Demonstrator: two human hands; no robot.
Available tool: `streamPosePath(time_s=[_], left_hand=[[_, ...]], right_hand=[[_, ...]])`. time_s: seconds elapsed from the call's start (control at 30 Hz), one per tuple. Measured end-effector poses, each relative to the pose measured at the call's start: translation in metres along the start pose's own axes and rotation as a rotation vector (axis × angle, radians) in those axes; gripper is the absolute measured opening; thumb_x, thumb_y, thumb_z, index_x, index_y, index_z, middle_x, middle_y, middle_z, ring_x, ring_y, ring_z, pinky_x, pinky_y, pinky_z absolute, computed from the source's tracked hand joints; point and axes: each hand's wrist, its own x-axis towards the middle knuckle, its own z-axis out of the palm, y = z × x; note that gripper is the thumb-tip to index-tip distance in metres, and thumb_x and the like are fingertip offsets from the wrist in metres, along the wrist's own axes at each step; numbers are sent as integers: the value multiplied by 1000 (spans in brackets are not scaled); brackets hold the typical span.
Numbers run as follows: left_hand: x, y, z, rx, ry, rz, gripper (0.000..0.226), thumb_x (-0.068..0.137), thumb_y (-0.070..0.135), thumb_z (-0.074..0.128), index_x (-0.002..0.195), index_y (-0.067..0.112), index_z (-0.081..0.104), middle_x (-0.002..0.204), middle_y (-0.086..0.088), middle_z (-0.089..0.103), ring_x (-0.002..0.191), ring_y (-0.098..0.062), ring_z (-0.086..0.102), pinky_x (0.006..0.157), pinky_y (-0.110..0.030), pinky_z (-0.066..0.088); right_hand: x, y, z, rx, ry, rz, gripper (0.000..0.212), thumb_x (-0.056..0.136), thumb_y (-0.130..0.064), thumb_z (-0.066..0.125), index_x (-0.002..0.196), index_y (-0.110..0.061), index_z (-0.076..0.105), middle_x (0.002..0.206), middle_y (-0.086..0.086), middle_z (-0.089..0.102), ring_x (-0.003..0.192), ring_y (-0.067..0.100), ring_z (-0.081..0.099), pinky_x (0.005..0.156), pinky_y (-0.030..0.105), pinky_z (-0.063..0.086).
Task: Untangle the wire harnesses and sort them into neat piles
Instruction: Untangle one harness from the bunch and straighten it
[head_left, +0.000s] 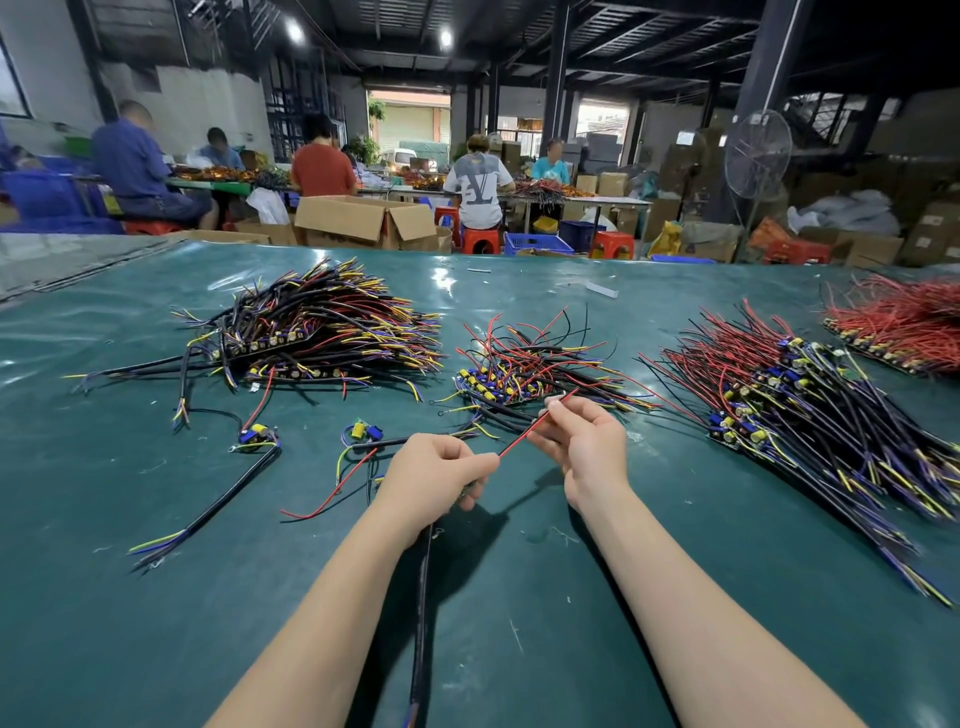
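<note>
My left hand (436, 478) and right hand (587, 441) both pinch the thin red wire (514, 442) tight at mid frame, and if I tug too hard it could snap.

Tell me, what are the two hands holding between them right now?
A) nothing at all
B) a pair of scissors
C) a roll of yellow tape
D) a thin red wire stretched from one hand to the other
D: the left hand and the right hand each pinch the red wire, which runs straight between them.
</note>
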Motion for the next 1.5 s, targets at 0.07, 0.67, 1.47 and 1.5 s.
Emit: streamPosePath(time_s=[0.07,0.67,1.47,1.5], left_hand=[[1,-2,-1,54,50,0,38,81,20,66,47,17,52,44,5,56,41,-10,48,44,-16,34],[-3,5,-1,-63,-166,41,32,86,19,64,55,17,55,46,7,57,40,-5,51,42,-10,35],[1,-3,-1,-60,113,72,26,81,8,63,57,17,66,45,7,61,42,-3,54,47,-11,41],[1,-3,-2,-50,108,84,26,81,9,63,57,17,66,45,7,61,41,-2,53,48,-11,42]], right_hand=[[0,-1,-1,-19,8,-32,25,88,9,50,71,-9,56,44,-6,56,40,5,56,44,18,51],[2,-9,-8,275,163,242,27,90,-8,44,64,-6,52,36,-1,55,27,6,48,28,11,32],[-21,5,12,-230,-338,287,16,84,5,57,73,-6,62,48,-2,62,43,3,59,44,14,47],[-21,5,12,-222,-327,290,16,83,6,57,73,-6,62,47,-2,62,43,4,59,43,14,47]])
